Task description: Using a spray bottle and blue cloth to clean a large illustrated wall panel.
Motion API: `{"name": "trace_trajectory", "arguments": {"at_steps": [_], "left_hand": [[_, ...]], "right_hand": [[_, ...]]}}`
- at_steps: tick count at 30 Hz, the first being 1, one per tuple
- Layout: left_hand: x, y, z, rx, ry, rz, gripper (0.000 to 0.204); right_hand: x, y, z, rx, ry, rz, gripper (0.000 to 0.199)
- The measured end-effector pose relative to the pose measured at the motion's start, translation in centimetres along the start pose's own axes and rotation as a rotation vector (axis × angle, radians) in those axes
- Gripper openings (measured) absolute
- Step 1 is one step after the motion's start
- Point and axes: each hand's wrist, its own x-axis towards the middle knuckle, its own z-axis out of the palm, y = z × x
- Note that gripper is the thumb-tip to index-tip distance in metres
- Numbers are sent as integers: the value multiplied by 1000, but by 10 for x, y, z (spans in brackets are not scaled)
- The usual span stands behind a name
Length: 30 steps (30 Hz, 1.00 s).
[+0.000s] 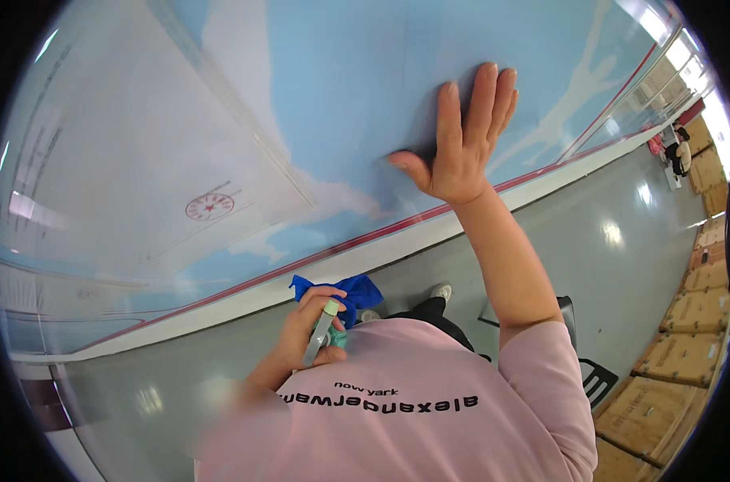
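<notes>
My right hand (466,157) lies with fingers stretched and thumb spread against a light blue and white printed wall panel (341,104). Lower down, close to my chest, my left hand (291,336) is closed around a spray bottle (320,333) with a grey head, a pale green tip and a translucent green body. A crumpled blue cloth (363,291) is also in that hand, sticking out past the fingers on the panel side. Part of the bottle's body is hidden by the fingers.
A red stripe and white base edge (365,261) run along the panel's bottom, above a grey glossy floor (574,217). Wooden crates (650,406) line the right side. A black chair (596,381) stands behind my right arm. Far right, another person (683,153) sits.
</notes>
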Motion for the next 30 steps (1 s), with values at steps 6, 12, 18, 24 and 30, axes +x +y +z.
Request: {"name": "trace_trajectory", "arguments": {"at_steps": [6,12,18,24,30], "left_hand": [[5,9,-6,-24,-35,-12,67],[10,7,-16,-15,-134,9,66],[8,8,-12,-23,-142,3,64],[0,0,-8,-25,-86,4,67],[-1,-4,-3,-4,-22,35,67]], "right_hand": [[6,-9,-3,12,28,-21,69],[6,-13,-1,23,20,-42,63],[1,-6,-1,32,12,-47,60],[-5,2,1,58,-14,-24,66],[7,-24,-4,174,-53,147,81]]}}
